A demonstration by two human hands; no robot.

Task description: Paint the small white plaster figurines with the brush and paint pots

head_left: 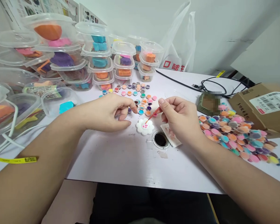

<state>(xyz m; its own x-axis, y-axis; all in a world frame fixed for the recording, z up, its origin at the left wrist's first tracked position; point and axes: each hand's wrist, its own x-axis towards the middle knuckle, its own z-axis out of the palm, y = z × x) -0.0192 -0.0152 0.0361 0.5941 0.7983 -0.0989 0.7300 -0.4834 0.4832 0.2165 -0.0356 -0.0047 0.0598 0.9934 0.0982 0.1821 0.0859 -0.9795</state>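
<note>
A small red paintbrush [154,114] is pinched between the thumb and fingers of my right hand [180,116]. Its tip meets the white flower-shaped piece [142,128], which lies flat on the table with pink marks at its centre. Left of that piece hovers my left hand [112,112], thumb and forefinger apart, the other fingers loosely curled, nothing seen in it. Behind the flower piece are strips of little paint pots [141,112] in several colours. A folded tissue [170,135] with pinkish stains lies partly under my right hand.
Clear tubs [99,62] of coloured shapes are stacked at the back left. A pile of paint pots [238,133] and a cardboard box [254,105] stand at right. A round dark hole [161,139] is in the table [112,161]. Black cable [177,80] runs behind.
</note>
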